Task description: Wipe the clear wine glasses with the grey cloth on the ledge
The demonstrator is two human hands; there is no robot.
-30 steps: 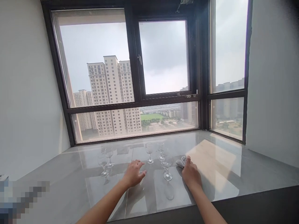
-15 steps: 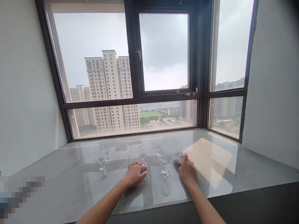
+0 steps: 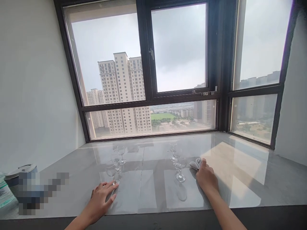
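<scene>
Several small clear stemmed glasses stand on a glossy grey stone window ledge (image 3: 153, 195). My left hand (image 3: 100, 198) lies flat on the ledge with fingers apart, its index fingertip at the foot of the nearest left glass (image 3: 112, 171). Two more glasses (image 3: 121, 155) stand just behind that one. On the right, another glass (image 3: 180, 169) stands just left of my right hand (image 3: 206, 179), with one more glass (image 3: 173, 151) behind it. My right hand's fingers are curled over a small white cloth (image 3: 195, 164) on the ledge.
A large dark-framed window (image 3: 148, 105) closes the back of the ledge, with white walls at both sides. At the far left lie a round lidded tin (image 3: 20, 169), a blurred patch and a printed packet (image 3: 4, 193). The ledge's dark front edge (image 3: 168, 220) runs along the bottom.
My left hand has slid the middle glass leftward, next to the two left glasses, and its fingers have spread. My right hand stays on the cloth. The view has shifted left.
</scene>
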